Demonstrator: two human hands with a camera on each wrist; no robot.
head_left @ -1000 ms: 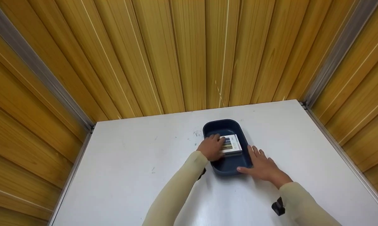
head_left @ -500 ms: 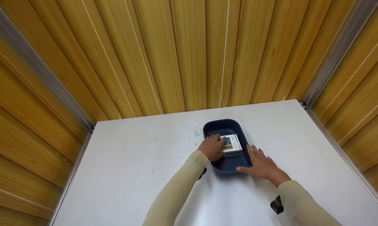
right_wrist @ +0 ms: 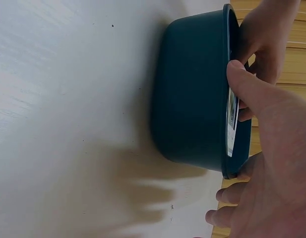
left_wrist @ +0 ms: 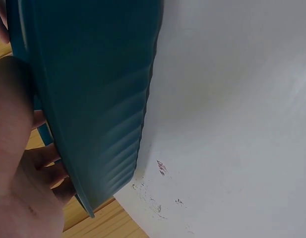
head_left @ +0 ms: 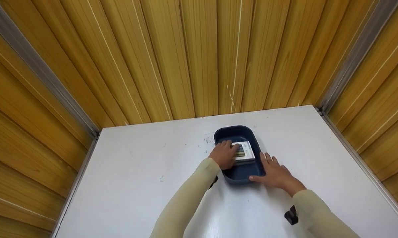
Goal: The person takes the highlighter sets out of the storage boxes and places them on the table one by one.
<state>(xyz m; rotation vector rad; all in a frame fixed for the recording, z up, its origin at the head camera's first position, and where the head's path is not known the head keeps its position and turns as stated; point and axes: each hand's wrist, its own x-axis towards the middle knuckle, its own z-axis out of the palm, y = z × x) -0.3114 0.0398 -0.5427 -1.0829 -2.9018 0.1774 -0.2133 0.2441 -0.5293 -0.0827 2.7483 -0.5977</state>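
Note:
A dark blue rectangular bin [head_left: 241,176] with rounded corners stands on the white table. Inside it is a flat white box [head_left: 248,151] with a window of coloured bars; its left part is hidden under my left hand [head_left: 222,156]. That hand reaches over the bin's left rim and grips the box, thumb at the near side and fingers across the top. My right hand [head_left: 275,175] rests on the bin's near right corner, fingers spread along the outside and thumb on the rim. In the right wrist view the bin's end wall [right_wrist: 192,89] fills the middle, thumb tip at its rim.
The white table [head_left: 146,185] has dark scuff marks left of the bin. Yellow wood-patterned panels [head_left: 199,59] wall in the back and both sides, with grey metal strips [head_left: 354,62] at the corners. Each sleeve bears a dark wrist-worn device [head_left: 291,216].
My right hand and wrist have shifted very slightly to the left. The left hand, box and bin stay almost where they were.

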